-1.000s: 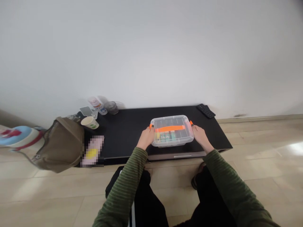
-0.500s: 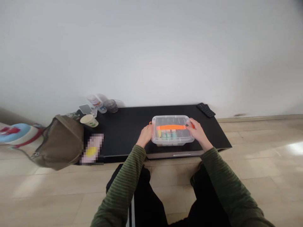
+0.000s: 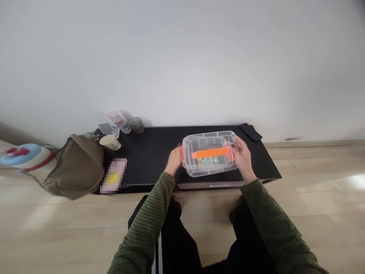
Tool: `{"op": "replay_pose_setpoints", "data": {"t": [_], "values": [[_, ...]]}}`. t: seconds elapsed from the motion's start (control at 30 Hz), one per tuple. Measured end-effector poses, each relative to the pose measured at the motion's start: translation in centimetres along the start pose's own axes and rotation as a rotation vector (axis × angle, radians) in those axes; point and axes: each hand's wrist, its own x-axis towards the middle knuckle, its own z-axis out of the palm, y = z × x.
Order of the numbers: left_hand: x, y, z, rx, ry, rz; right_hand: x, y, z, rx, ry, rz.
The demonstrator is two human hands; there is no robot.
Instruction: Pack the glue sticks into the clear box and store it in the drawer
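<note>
A clear plastic lid (image 3: 205,171) with an orange handle (image 3: 210,153) is tilted over a storage box, its right end higher than its left. My left hand (image 3: 173,160) is closed on the lid's left end, by an orange latch (image 3: 182,155). Around the right end my right hand (image 3: 242,156) is closed, thumb on top and fingers behind the edge. Through the clear plastic show small green-and-white packs (image 3: 211,161) in the box. Most of the box itself is hidden beneath the lid.
The black cabinet top (image 3: 159,152) stands against a white wall. On its left are a brown bag (image 3: 76,167), a paper cup (image 3: 110,142), a spray bottle (image 3: 119,122) and a glass (image 3: 136,125). A remote control (image 3: 251,132) lies at the back right.
The lid has risen from the box at its right end and now tilts. My right hand has moved up and right with it, while my left hand stays at the left end.
</note>
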Motion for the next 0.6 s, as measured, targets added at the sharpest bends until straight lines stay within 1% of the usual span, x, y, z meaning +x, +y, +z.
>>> {"op": "replay_pose_setpoints", "data": {"t": [0.07, 0.13, 0.23, 0.3, 0.37, 0.43, 0.5, 0.53, 0.6], "values": [[0.4, -0.2, -0.4, 0.006, 0.040, -0.026, 0.4, -0.2, -0.9, 0.059, 0.126, -0.134], [0.7, -0.5, -1.0, 0.012, 0.083, -0.044, 1.1, -0.2, -2.4, 0.085, 0.258, -0.242], [1.1, -1.0, -2.0, 0.021, 0.125, -0.043, 2.3, 0.4, -5.2, 0.085, 0.397, -0.321], [1.2, -1.3, -2.4, 0.011, 0.138, -0.047, 2.8, 0.9, -6.7, 0.061, 0.427, -0.349], [1.2, -1.4, -2.6, -0.037, 0.150, -0.078, 3.0, 1.4, -7.6, -0.007, 0.396, -0.356], [1.2, -1.3, -2.6, -0.115, 0.168, -0.134, 2.8, 1.6, -7.9, -0.133, 0.313, -0.345], [1.2, -1.3, -2.7, -0.165, 0.186, -0.178, 2.6, 1.7, -7.9, -0.305, 0.221, -0.354], [1.2, -1.3, -2.8, -0.157, 0.191, -0.178, 2.5, 1.8, -7.9, -0.398, 0.178, -0.374], [1.3, -1.4, -3.2, -0.066, 0.178, -0.135, 2.6, 2.0, -8.0, -0.578, 0.074, -0.420]]}}
